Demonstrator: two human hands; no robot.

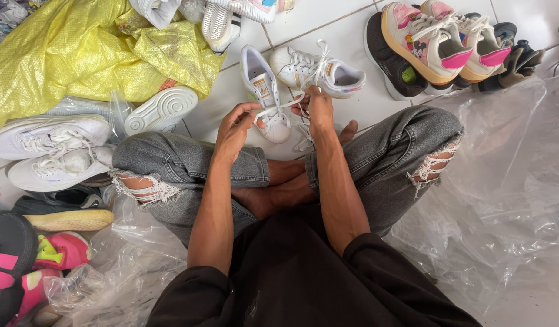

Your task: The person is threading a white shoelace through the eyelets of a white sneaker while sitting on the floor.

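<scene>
This looks like an informal shoe-sorting or resale spot, set up on the white tiled floor (328, 30) of a home or small storeroom. Many loose sneakers lie around in pairs and singles: white sneakers (49, 151), pink-trimmed platform sneakers (437, 39), bright pink shoes (61, 251). A big yellow woven sack (67, 54) and clear plastic sheeting (509, 200) spread across the floor suggest bulk stock.

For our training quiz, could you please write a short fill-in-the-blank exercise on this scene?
1. Both hands, left hand and right hand, pull on white ____.
2. The pair of sneakers between the hands is ____ in colour.
3. The crumpled sack at upper left is ____.

Missing words: laces; white; yellow
</scene>
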